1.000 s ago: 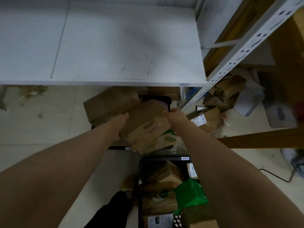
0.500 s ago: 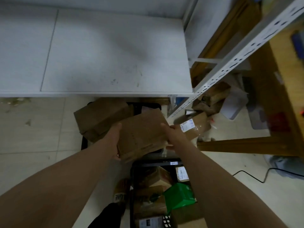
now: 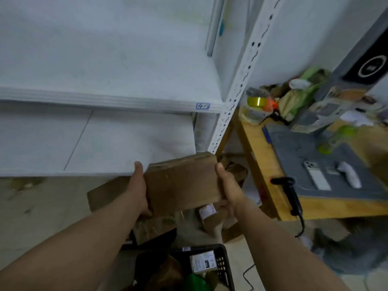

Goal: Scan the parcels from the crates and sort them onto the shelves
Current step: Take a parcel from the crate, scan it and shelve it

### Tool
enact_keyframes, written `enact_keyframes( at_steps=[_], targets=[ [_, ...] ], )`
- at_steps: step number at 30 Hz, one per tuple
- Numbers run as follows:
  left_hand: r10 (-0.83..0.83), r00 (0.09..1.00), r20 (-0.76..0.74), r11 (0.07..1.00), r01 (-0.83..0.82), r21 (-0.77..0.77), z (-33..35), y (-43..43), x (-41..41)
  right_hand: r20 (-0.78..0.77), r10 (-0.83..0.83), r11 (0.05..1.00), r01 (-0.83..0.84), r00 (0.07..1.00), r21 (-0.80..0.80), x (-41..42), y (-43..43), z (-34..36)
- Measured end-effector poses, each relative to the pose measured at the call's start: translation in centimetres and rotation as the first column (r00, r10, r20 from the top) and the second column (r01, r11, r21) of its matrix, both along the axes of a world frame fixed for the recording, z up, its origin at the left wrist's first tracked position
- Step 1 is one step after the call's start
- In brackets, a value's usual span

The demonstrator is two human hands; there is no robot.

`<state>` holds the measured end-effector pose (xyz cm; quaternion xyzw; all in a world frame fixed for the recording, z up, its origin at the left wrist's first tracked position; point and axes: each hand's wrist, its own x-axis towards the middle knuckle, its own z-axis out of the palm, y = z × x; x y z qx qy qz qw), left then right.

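- White metal lower shelf board [image 3: 105, 143]: fills the left half. Its front edge runs just behind the left thumb.
- Left hand [image 3: 139, 185]: grasps the parcel's left side, thumb up along the edge, fingers curled underneath.
- Brown taped cardboard parcel [image 3: 182, 181]: held in the air between both hands, just in front of the lower shelf's front right corner. It's tilted, far edge higher, with loose brown parcels [image 3: 105, 194] on the floor below.
- Right hand [image 3: 227, 185]: grips the parcel's right side, thumb at the far right corner, fingers wrapped under.
- Black plastic crate [image 3: 222, 263]: below the hands at bottom centre, holding a white-labelled box and something green.
- Wooden table [image 3: 260, 164]: to the right of the parcel, well apart from it.
- Black handheld scanner [image 3: 290, 192]: hangs over the table's near left edge.
- Silver phone [image 3: 317, 175]: lies on the grey mat [image 3: 304, 152].
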<state>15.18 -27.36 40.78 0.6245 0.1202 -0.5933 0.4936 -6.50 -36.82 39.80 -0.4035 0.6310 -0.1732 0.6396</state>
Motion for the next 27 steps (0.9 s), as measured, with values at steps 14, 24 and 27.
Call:
enact_keyframes(
  at_steps=[14, 24, 27],
  targets=[
    [-0.016, 0.979, 0.202, 0.952, 0.077, -0.298, 12.9, 5.8, -6.1, 0.245, 0.138, 0.954, -0.062, 0.96, -0.295, -9.5, 5.7, 15.1],
    [-0.105, 0.94, 0.323, 0.872, 0.243, -0.425, 17.9, 7.5, -5.6, 0.328, 0.075, 0.922, 0.06, 0.942, -0.382, -10.1, 9.3, 21.9],
    [-0.13, 0.933, 0.335, 0.831, 0.287, -0.476, 18.3, 7.2, -4.4, 0.288, 0.044, 0.878, 0.1, 0.957, -0.467, -9.2, 9.9, 22.5]
  ],
)
